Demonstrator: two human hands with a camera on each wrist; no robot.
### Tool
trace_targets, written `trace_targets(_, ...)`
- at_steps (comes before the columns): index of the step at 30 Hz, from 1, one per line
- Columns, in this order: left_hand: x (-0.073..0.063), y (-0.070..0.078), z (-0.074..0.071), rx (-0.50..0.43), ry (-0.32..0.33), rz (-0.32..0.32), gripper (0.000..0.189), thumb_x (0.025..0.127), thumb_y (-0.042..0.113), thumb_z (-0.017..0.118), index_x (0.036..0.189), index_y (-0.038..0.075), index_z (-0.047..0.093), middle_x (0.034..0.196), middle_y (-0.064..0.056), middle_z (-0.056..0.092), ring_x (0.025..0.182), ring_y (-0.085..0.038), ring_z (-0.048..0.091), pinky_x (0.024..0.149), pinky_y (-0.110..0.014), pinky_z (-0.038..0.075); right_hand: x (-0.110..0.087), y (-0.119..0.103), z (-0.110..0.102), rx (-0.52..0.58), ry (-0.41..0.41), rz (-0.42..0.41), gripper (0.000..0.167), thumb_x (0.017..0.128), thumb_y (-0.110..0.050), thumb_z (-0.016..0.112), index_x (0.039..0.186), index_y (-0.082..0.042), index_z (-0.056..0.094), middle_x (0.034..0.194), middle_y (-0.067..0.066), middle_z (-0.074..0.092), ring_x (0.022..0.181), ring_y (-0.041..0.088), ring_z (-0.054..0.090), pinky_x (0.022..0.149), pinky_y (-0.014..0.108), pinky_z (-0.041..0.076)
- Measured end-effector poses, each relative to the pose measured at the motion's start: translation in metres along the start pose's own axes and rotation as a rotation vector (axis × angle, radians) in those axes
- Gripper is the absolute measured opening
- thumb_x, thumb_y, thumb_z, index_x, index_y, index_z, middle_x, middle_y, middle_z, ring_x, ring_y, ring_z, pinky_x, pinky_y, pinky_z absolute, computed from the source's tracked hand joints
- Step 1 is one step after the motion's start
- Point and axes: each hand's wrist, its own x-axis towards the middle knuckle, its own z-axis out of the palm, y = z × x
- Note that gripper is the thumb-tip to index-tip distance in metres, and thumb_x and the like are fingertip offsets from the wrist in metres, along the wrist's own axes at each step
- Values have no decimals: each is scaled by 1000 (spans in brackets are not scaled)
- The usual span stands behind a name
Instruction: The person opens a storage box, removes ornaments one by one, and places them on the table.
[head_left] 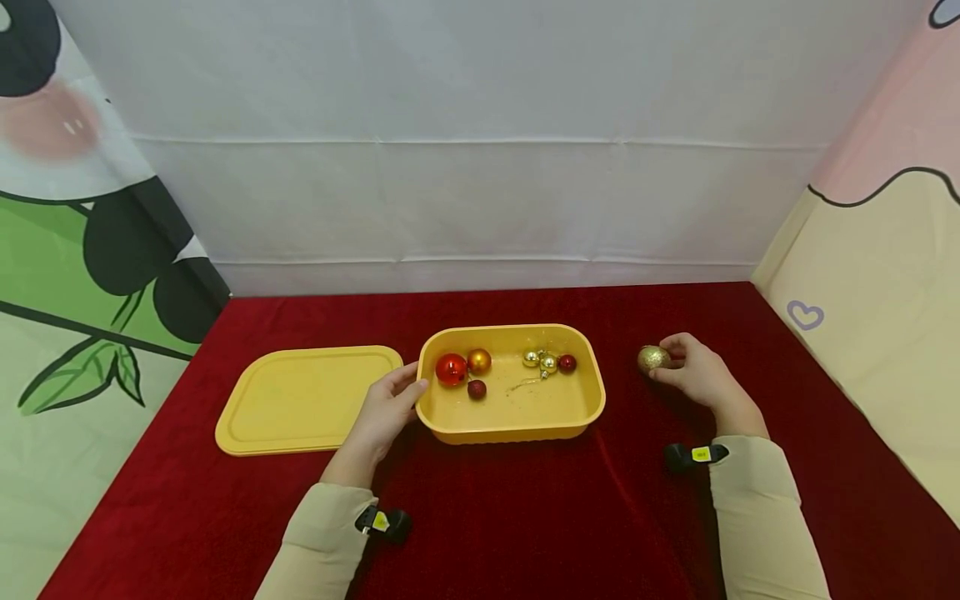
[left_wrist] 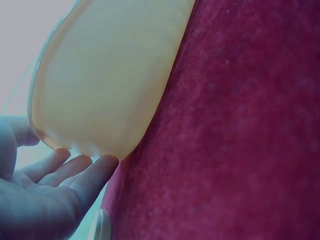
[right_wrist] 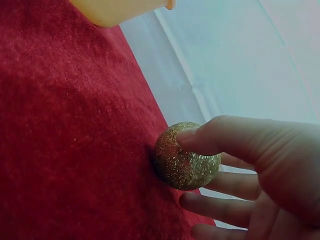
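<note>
A yellow plastic box point(head_left: 517, 417) stands on the red cloth, its top uncovered. My left hand point(head_left: 386, 408) holds its left end, with the thumb at the rim and the fingertips against the outer wall point(left_wrist: 100, 90). Inside on the left are a shiny red ball point(head_left: 452, 369), a gold ball point(head_left: 479, 361) and a small dark red ball point(head_left: 477, 389). On the right lie small shiny gold balls point(head_left: 549, 363) beside another dark red ball point(head_left: 567, 363). Right of the box, my right hand point(head_left: 701, 375) pinches a gold glitter ball point(right_wrist: 185, 162) at the cloth between thumb and fingers.
Left of the box lies a flat yellow lid point(head_left: 307, 400), partly behind my left hand. The red cloth point(head_left: 540, 517) covers the table. A pale fabric wall point(head_left: 480, 200) rises behind it, with printed panels at both sides.
</note>
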Motion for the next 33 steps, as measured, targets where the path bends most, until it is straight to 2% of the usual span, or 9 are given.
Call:
trace_targets(8,0,2,-2,2,-1,7,47,99,20,49,143,6,39,139,-20,47,119,-32,54,91,-38,52,1,-8,-1,-10,8,3,65,87,-33,66,134,4,39,131,31,48,120,44,47,97,56,42)
trace_targets(16,1,-2,1,-22,-39,19,47,99,19,48,143,6,39,140,-21,46,122,-34,53,93,-41,51,-3,-11,-2,-62,22,9,63,89,-39,62,134,1,43,128,29,51,112,40,51,92,53,45)
trace_targets(23,1,-3,2,-30,-35,18,47,99,18,49,143,6,39,142,-20,45,123,-34,51,95,-44,50,-3,-16,1,-88,51,-47,57,92,-41,57,131,-1,48,126,25,54,111,38,51,92,55,44)
trace_targets(27,1,-4,1,-31,-38,20,47,99,19,49,143,6,38,142,-20,45,124,-34,51,96,-44,49,-3,-20,4,-95,74,-80,53,93,-39,57,128,-1,51,118,21,58,104,33,53,89,51,45)
trace_targets(33,0,-4,-1,-36,-32,23,47,99,19,49,143,6,39,142,-20,45,124,-34,51,95,-44,50,-5,-29,10,-76,107,-136,47,94,-36,57,124,-1,55,122,23,59,114,41,55,96,56,44)
